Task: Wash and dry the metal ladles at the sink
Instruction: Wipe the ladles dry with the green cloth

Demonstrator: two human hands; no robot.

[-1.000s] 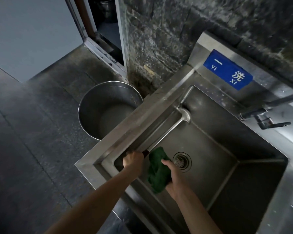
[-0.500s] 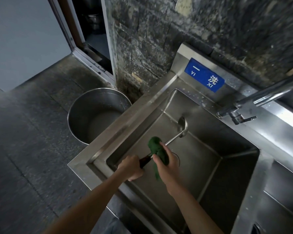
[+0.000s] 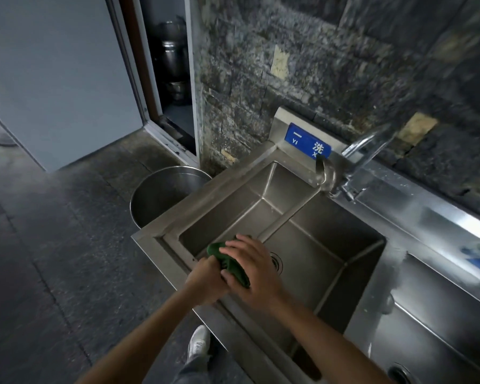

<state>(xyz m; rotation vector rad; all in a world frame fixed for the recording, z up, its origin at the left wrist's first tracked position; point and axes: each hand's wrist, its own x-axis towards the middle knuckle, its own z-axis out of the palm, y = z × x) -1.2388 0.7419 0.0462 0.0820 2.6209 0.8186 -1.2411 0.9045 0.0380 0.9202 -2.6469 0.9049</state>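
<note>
A metal ladle slants up out of the steel sink (image 3: pixel 155 241), and its blurred bowl (image 3: pixel 324 173) hangs just under the faucet spout. My left hand (image 3: pixel 208 275) grips the handle end over the sink's near left corner. Touching it, my right hand (image 3: pixel 257 270) wraps a green cloth (image 3: pixel 229 263) round the shaft. Both hands and the cloth hide the handle.
A faucet (image 3: pixel 367 151) stands on the back ledge beside a blue sign (image 3: pixel 308 144). On the floor left of the sink stands a large steel pot (image 3: pixel 161 195). To the right lies a second basin (image 3: pixel 427 328). My shoe (image 3: pixel 198 345) is at the sink's front.
The ladle has tipped up: its bowl rose from the sink floor to near the faucet. My right hand slid the cloth down the shaft until it met my left hand.
</note>
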